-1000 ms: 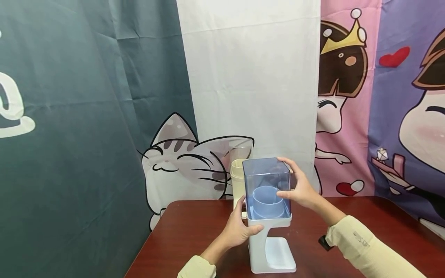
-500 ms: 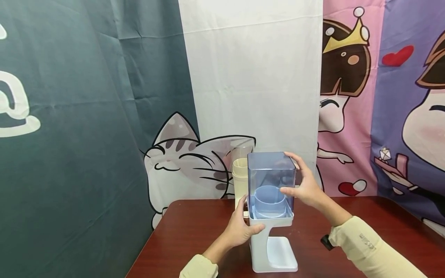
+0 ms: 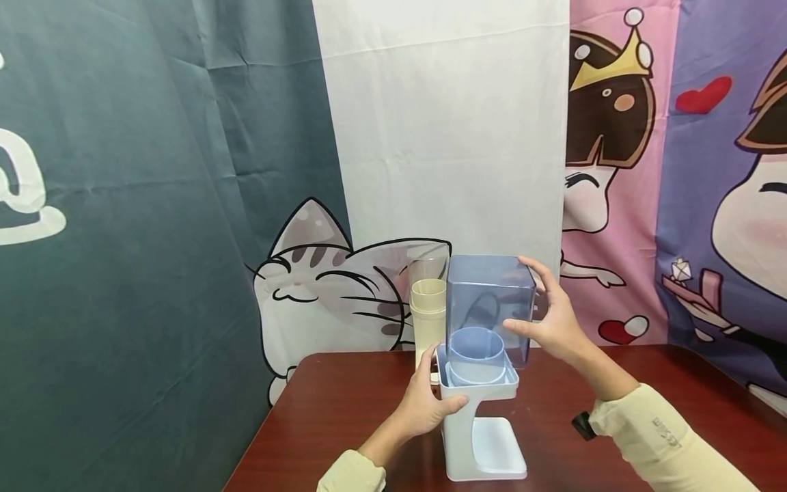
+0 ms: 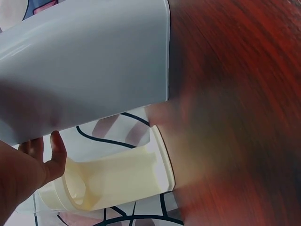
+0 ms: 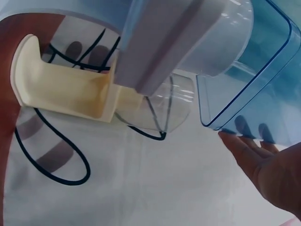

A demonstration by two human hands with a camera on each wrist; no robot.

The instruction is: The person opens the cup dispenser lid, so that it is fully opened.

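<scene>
A white C-shaped stand [image 3: 458, 437] with a flat foot is upright on the table, a round blue ring [image 3: 476, 374] in its square top. My left hand [image 3: 421, 403] grips the stand's upper part, thumb on the front and fingers along the left side. In the left wrist view the stand's smooth side [image 4: 94, 61] fills the upper left. A see-through blue box-shaped cover [image 3: 486, 272], its open end downward, is tilted and raised off the stand, still overlapping the ring in the head view. My right hand [image 3: 556, 324] holds its right side between thumb and fingers.
Behind stands a similar cream dispenser [image 3: 428, 328] with a clear top, close to the blue cover. All of this is on a reddish-brown table [image 3: 350, 410]. A printed cloth backdrop [image 3: 443, 137] hangs just beyond the table's far edge.
My right hand has lifted the blue cover up and to the right, so its lower edge has left the stand's top. My left hand and the stand stay in place.
</scene>
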